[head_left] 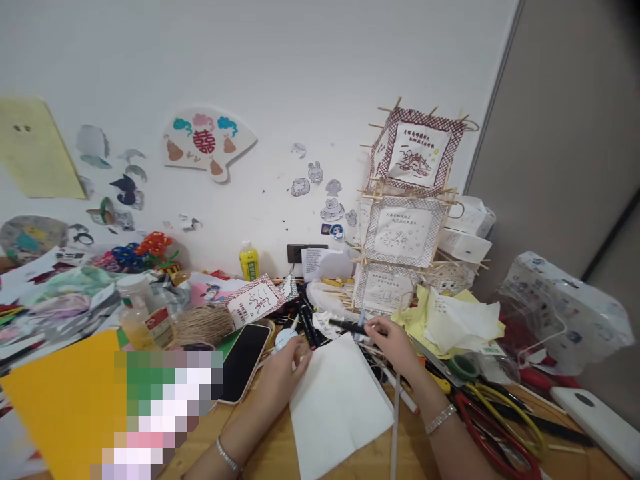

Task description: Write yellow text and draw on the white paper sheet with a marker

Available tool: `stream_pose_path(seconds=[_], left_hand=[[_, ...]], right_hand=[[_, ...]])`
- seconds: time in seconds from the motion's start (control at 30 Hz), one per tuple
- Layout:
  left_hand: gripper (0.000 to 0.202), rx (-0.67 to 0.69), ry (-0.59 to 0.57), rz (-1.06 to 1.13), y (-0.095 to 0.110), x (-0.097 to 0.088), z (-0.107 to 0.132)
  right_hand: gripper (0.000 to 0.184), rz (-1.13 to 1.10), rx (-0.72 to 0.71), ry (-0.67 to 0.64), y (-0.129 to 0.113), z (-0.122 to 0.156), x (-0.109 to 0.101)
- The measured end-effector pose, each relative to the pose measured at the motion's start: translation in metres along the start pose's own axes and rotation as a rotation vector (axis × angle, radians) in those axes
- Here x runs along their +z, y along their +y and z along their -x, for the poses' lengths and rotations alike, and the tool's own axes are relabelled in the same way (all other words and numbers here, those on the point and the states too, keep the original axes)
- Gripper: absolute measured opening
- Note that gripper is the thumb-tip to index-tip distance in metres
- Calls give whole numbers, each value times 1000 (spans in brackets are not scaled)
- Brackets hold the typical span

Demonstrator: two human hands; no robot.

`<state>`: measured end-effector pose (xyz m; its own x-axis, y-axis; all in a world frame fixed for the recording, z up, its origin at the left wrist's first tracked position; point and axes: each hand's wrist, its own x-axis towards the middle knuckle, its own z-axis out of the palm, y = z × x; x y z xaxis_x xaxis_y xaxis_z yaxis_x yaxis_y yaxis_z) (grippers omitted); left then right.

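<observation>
My right hand [393, 343] pinches a black marker [347, 325], held nearly level above the far edge of a white sheet of paper [340, 407]. My left hand [287, 370] is at the left edge of that sheet, its fingers loosely curled and the thumb apart from them; nothing shows between them. Just beyond these fingers is a pale blue rounded object [285, 338], partly covered by the hand. Several more black markers [309, 323] lie in a heap behind the paper. Left of my left hand, a phone [245, 363] lies with its dark screen up.
A tall paper-and-stick lantern [403, 230] stands against the wall. Red-handled scissors [493, 440], green tape [463, 367] and a white power bank-like slab [600, 427] crowd the right. Twine [203, 325], a jar [137, 313] and yellow card [70, 400] fill the left.
</observation>
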<state>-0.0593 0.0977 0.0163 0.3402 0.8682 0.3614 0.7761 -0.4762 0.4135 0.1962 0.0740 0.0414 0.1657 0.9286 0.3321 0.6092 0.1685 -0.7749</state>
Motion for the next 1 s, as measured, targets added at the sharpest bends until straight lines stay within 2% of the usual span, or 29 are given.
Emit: stream_pose_path(seconds=[0.03, 0.1, 0.17, 0.23, 0.4, 0.57, 0.73, 0.87, 1.0], left_hand=[[16, -9, 2, -28, -3, 0, -2], [14, -10, -4, -78, -7, 0, -5], [14, 1, -13, -121, -9, 1, -6], [15, 24, -26, -159, -10, 2, -5], [16, 95, -57, -275, -17, -2, -17], [24, 169, -108, -388, -22, -5, -69], [29, 247, -185, -508, -18, 6, -125], [29, 287, -257, -591, -18, 15, -151], [30, 341, -353, -633, -22, 16, -163]], right_hand=[[16, 119, -32, 74, 5, -2, 0], [20, 366, -102, 141, 12, -4, 3], [28, 558, -128, 141, 16, -5, 7], [31, 656, -127, 125, 15, -3, 12], [26, 639, -173, 104, 5, 0, 15], [24, 572, -208, 97, 3, 1, 17], [24, 545, -244, 63, 5, 0, 20], [24, 568, -253, 43, 4, -1, 21], [24, 595, -253, 29, 1, -1, 21]])
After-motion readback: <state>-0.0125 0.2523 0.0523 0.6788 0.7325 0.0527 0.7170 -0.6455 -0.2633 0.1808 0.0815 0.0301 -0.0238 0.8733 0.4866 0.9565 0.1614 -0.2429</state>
